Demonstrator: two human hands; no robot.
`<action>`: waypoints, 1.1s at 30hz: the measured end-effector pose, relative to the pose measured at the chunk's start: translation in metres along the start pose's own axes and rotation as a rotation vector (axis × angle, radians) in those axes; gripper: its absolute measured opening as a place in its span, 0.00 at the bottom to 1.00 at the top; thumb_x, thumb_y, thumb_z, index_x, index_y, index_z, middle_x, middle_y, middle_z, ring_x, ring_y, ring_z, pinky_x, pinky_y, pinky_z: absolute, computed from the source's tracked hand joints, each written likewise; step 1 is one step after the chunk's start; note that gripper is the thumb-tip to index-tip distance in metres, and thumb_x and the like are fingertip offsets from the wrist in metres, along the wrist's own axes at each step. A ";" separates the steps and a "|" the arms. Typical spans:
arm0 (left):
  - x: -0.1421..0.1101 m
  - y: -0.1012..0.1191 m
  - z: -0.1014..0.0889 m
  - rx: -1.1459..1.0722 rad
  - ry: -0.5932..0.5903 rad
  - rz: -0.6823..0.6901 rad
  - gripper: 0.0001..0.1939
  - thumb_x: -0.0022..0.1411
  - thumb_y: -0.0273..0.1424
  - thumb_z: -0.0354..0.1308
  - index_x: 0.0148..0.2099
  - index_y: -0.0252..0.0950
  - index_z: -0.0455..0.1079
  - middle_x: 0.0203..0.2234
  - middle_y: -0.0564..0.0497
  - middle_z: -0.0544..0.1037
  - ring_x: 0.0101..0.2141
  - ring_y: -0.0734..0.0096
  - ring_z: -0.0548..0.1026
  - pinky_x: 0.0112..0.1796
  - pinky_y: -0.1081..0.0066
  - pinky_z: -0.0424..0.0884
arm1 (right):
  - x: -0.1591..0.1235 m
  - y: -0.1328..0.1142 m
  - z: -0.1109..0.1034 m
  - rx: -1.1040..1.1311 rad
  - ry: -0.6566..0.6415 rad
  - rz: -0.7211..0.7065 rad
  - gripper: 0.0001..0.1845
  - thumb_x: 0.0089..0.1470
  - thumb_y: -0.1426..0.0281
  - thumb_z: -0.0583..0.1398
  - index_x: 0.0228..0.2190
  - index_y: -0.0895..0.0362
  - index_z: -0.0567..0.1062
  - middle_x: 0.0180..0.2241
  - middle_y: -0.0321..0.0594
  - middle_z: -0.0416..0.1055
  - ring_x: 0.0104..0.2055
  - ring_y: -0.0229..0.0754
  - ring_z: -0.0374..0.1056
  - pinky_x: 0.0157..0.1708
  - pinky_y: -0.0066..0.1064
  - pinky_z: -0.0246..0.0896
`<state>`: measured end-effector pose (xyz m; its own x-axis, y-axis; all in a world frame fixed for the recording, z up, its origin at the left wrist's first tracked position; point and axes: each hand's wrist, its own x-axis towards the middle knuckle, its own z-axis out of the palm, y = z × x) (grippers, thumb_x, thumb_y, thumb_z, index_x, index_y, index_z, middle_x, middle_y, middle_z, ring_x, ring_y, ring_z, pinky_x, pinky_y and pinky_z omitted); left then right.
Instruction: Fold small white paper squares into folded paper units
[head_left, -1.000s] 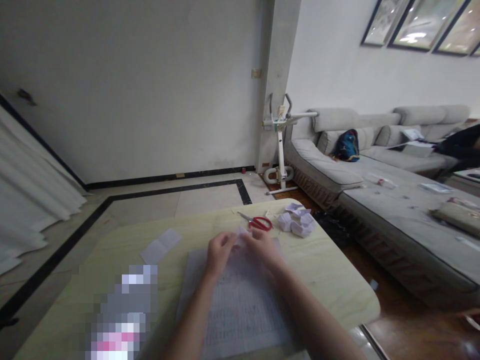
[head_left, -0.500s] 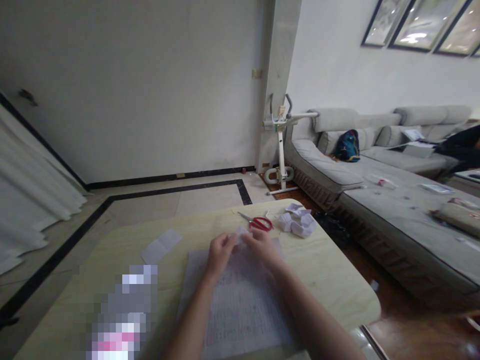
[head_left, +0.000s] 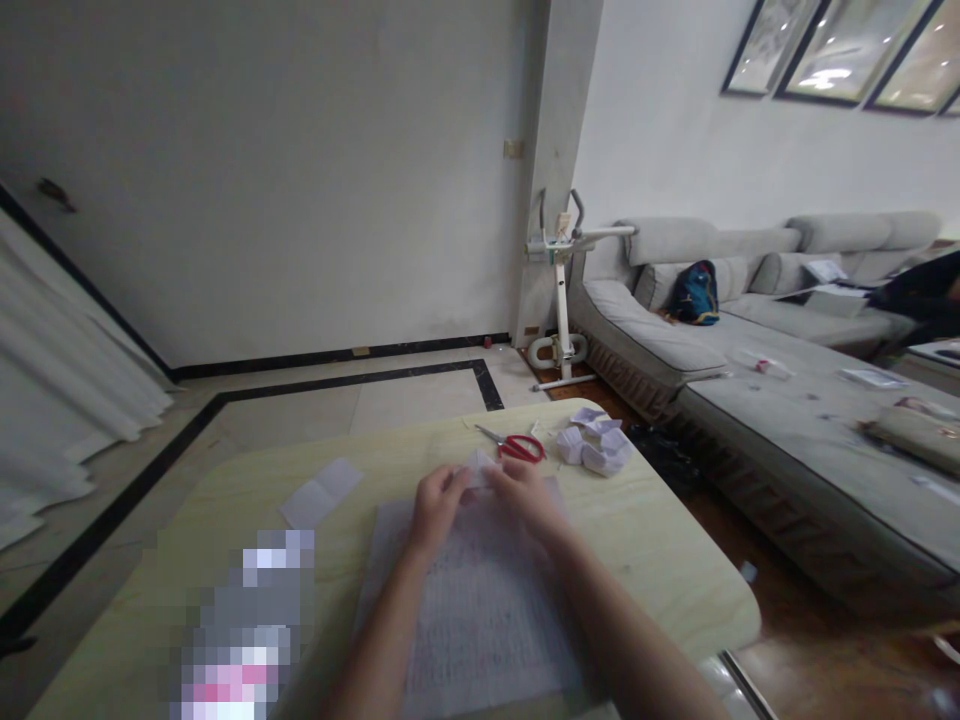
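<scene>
Between my two hands is a small piece of folded white paper [head_left: 481, 468], its top forming a point. My left hand [head_left: 437, 505] pinches its left side, and my right hand [head_left: 525, 492] grips the right side with bent fingers. Under my wrists lies a large printed sheet [head_left: 480, 610] on the pale wooden table [head_left: 667, 560]. Red-handled scissors [head_left: 520, 447] rest just beyond my right hand. Several folded paper pieces [head_left: 600, 447] sit to their right. On the left, a creased white paper [head_left: 322, 492] lies flat.
A pixelated object [head_left: 240, 630] occupies the table's left front. Beyond the table stand a white exercise machine [head_left: 561, 300] and a grey sofa [head_left: 795, 420] with a blue backpack [head_left: 696, 293]. Part of a person in dark clothing [head_left: 926, 290] shows at the far right.
The small paper between my fingers now shows a clearer pointed top. My hands have shifted only slightly; everything else stays put.
</scene>
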<state>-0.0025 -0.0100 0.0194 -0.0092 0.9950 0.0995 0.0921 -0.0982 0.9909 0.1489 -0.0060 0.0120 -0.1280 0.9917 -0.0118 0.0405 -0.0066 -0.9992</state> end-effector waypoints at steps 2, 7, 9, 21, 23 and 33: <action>0.000 0.002 0.000 0.010 0.003 0.009 0.16 0.54 0.42 0.57 0.29 0.31 0.72 0.18 0.52 0.74 0.21 0.73 0.71 0.24 0.76 0.65 | 0.001 0.000 -0.001 -0.003 -0.006 -0.009 0.18 0.50 0.54 0.58 0.26 0.58 0.72 0.21 0.35 0.64 0.23 0.36 0.60 0.21 0.25 0.51; -0.001 0.003 0.000 -0.008 0.005 -0.010 0.16 0.53 0.42 0.58 0.28 0.31 0.72 0.18 0.52 0.74 0.21 0.73 0.71 0.24 0.76 0.65 | 0.002 0.002 -0.001 -0.035 0.008 -0.024 0.19 0.49 0.55 0.59 0.23 0.58 0.70 0.21 0.34 0.62 0.23 0.34 0.58 0.21 0.25 0.50; -0.001 0.001 0.001 -0.019 0.003 -0.021 0.16 0.53 0.42 0.58 0.27 0.32 0.72 0.18 0.52 0.74 0.21 0.73 0.71 0.23 0.77 0.65 | 0.003 0.002 -0.001 -0.034 0.016 -0.032 0.19 0.50 0.55 0.58 0.24 0.59 0.70 0.21 0.34 0.63 0.23 0.34 0.58 0.22 0.25 0.50; 0.000 -0.001 -0.005 -0.027 -0.102 -0.084 0.17 0.54 0.42 0.58 0.27 0.31 0.73 0.19 0.49 0.76 0.23 0.69 0.74 0.25 0.75 0.66 | -0.001 -0.006 -0.008 -0.048 -0.062 0.000 0.21 0.49 0.54 0.59 0.21 0.59 0.70 0.19 0.33 0.62 0.20 0.33 0.56 0.21 0.25 0.48; 0.000 0.000 -0.007 -0.023 -0.129 -0.082 0.17 0.54 0.41 0.58 0.27 0.30 0.73 0.19 0.49 0.75 0.23 0.70 0.73 0.25 0.74 0.66 | -0.002 -0.008 -0.011 -0.024 -0.095 0.017 0.21 0.49 0.54 0.59 0.20 0.59 0.71 0.18 0.33 0.62 0.20 0.32 0.56 0.21 0.25 0.48; -0.003 0.002 -0.004 -0.058 -0.147 -0.103 0.18 0.54 0.43 0.57 0.27 0.31 0.72 0.18 0.51 0.74 0.21 0.71 0.71 0.24 0.75 0.64 | -0.007 -0.014 -0.006 0.194 -0.163 0.119 0.17 0.48 0.55 0.60 0.26 0.58 0.71 0.21 0.35 0.65 0.20 0.33 0.56 0.21 0.25 0.48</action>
<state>-0.0060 -0.0135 0.0211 0.1299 0.9914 -0.0127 0.0403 0.0075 0.9992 0.1553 -0.0119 0.0262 -0.2917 0.9489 -0.1203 -0.1236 -0.1621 -0.9790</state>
